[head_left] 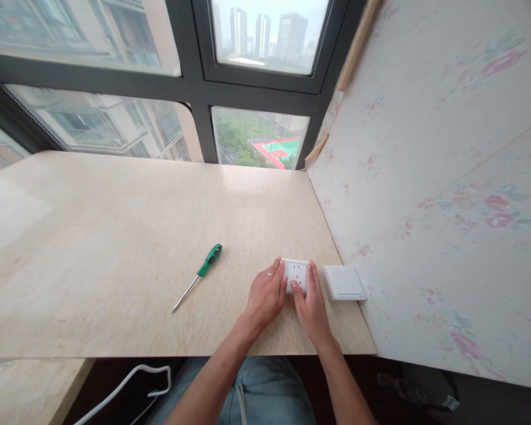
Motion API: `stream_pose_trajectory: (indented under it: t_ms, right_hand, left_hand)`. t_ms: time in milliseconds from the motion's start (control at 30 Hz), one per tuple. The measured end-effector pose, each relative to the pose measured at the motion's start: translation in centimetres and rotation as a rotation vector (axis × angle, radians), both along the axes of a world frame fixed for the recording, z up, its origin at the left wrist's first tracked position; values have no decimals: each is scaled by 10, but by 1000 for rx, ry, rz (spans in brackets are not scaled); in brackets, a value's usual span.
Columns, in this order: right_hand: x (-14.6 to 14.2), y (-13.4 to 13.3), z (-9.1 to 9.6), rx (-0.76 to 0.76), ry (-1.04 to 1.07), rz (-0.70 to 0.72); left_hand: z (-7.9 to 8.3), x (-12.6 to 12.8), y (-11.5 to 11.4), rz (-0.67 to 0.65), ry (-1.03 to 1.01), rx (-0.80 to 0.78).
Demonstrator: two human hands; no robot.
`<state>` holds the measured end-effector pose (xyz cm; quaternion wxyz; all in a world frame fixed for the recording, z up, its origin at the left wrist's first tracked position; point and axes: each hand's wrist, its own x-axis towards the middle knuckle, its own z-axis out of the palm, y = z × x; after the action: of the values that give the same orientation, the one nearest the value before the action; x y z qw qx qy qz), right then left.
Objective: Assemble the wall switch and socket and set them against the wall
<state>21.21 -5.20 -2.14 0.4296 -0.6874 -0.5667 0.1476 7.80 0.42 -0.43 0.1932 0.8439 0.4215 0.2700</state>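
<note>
A white wall socket plate [296,271] lies flat on the beige marble-look table [115,248], near its front right corner. My left hand [268,298], a ring on one finger, grips the plate's left edge with curled fingers. My right hand [310,304] holds its right edge, thumb resting on the plate's front. A white switch plate [344,283] lies just to the right, untouched. A green-handled screwdriver [199,275] rests on the table to the left of my hands, tip pointing toward the front edge.
A wall with floral wallpaper [433,195] rises along the table's right side. Dark-framed windows [194,88] stand behind the table. A white cable [128,383] hangs below the front edge, beside my lap.
</note>
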Motion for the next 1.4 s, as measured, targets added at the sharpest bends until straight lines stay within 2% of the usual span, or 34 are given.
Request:
stream_pose_trajectory:
  t_ms: [533, 867, 1067, 1400]
  right_hand:
    - [3, -1, -1, -51, -25, 24]
    - [6, 3, -1, -59, -97, 20]
    - [10, 3, -1, -62, -55, 34]
    - [8, 4, -6, 23, -59, -65]
  left_hand:
    - [-15, 6, -6, 11, 4, -45]
    - [-6, 4, -3, -22, -4, -55]
    - [-2, 0, -3, -38, -33, -61]
    - [0, -1, -1, -28, -33, -51]
